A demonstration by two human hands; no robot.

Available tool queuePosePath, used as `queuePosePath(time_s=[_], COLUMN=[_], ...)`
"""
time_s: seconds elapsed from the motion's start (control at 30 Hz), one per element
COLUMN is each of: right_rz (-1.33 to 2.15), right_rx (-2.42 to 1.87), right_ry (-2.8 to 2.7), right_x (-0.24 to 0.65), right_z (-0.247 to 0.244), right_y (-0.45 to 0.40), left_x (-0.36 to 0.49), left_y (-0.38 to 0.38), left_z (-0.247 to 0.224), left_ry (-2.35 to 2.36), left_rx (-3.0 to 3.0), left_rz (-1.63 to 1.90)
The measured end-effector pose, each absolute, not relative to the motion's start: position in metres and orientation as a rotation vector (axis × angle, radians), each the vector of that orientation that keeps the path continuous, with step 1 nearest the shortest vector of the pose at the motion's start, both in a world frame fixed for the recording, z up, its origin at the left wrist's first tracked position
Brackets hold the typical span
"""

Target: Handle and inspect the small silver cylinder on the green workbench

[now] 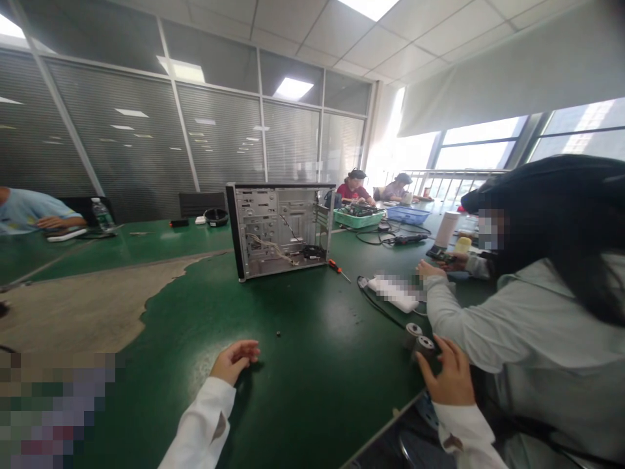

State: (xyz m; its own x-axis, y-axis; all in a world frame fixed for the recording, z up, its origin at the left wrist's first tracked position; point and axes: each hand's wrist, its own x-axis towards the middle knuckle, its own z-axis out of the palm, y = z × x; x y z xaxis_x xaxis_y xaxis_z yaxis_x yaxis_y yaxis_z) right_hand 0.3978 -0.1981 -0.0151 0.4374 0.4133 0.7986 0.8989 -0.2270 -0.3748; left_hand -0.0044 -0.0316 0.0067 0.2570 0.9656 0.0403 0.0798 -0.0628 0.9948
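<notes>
My left hand [235,361] hovers over the green table [297,397], its fingers slightly curled and apart, holding nothing. A tiny dark piece [278,334] lies on the table just to its right. Near the table's right edge, my right hand [448,371] has its thumb and fingers spread around the near side of a small metal cylinder [424,346]; whether they touch cannot be made out. A second, similar cylinder [413,329] stands right behind it. Further back stands an open computer case [286,228], upright, with loose cables inside.
An orange screwdriver [336,266] lies beside the case. A white power strip [395,293] with a black cable is at right. A person in a pale top [537,326] sits close on the right. Behind are a green basket [359,220] and a blue basket [407,215].
</notes>
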Motion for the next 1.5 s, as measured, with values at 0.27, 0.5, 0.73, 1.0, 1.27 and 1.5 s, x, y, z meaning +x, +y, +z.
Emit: queuePosePath(time_s=[0.27,0.5,0.73,1.0,1.27,1.5], right_rz=[-0.095,-0.048,-0.102,-0.529,-0.824,-0.736], right_rx=[-1.512,-1.338,-1.287,-1.649,-2.011,-1.959], right_ry=[-1.984,-2.327,-2.335,-1.843,-1.431,-1.540], right_x=[0.260,0.188,0.200,0.322,0.445,0.449], right_z=[0.022,0.016,0.011,0.025,0.008,-0.002], right_y=[-0.154,-0.062,-0.061,-0.145,-0.192,-0.187], left_x=[-0.004,-0.005,-0.004,-0.001,0.000,-0.001], left_y=[-0.032,-0.032,-0.033,-0.033,-0.032,-0.033], left_z=[0.010,0.002,0.003,0.005,0.006,0.007], left_ry=[1.040,1.032,1.045,1.054,1.085,1.081], left_rx=[1.418,1.375,1.385,1.375,1.391,1.377], left_rz=[0.972,1.012,1.016,1.020,0.990,0.983])
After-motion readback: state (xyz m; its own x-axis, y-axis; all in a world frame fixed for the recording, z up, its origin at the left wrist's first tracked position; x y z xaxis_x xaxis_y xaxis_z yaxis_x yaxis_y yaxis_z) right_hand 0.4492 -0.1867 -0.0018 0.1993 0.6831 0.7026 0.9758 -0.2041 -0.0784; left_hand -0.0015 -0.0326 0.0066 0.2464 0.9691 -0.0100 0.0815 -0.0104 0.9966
